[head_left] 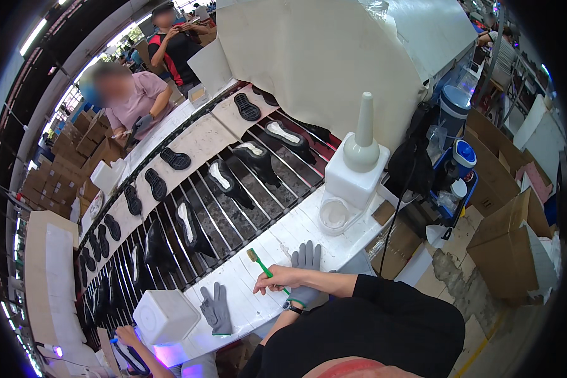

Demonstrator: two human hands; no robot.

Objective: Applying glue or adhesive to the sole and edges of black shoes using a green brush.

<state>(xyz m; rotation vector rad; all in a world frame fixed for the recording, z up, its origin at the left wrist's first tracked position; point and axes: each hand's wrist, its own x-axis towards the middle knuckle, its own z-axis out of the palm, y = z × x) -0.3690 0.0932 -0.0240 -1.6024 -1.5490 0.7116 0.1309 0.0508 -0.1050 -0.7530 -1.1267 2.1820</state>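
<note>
My bare right hand (278, 278) is closed around the green handle of a toothbrush-like brush (263, 264), its tan bristles up and to the left. It crosses in front of my left hand (305, 255), which wears a grey glove with a green cuff and has a watch at the wrist. The left fingers are stretched out over the white table edge (258, 302); the right hand and forearm hide part of the palm. An empty grey glove (217, 310) lies on the table to the left.
A conveyor of metal rods (233, 220) carries black shoe uppers (230, 181); black soles (156, 184) lie on its far belt. A white bottle with a long nozzle (361, 151) and a clear cup (334, 214) stand right. A co-worker's hand (129, 337) touches a shoe part, lower left.
</note>
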